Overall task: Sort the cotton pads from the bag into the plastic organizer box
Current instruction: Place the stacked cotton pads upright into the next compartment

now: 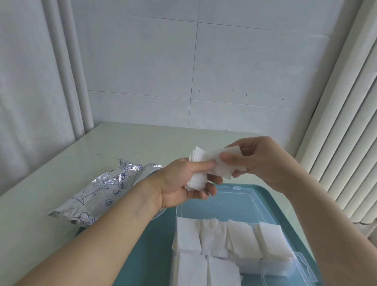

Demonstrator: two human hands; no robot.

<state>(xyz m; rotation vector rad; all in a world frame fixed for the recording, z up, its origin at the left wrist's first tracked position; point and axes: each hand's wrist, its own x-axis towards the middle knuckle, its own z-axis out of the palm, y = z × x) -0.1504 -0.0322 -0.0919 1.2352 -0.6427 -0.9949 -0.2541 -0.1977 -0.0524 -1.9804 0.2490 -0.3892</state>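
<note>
Already you have filled most of the plastic organizer box [263, 272] on the teal tray [148, 263]: four compartments in the far row and two in the near row hold white pads. Your left hand [180, 187] grips a small stack of cotton pads [197, 177] above the tray, and your right hand [260, 161] pinches one pad [222, 165] from its top. The bag [103, 192] lies on the table [34, 199], just beside the tray; whether it holds more pads, I cannot tell.
</note>
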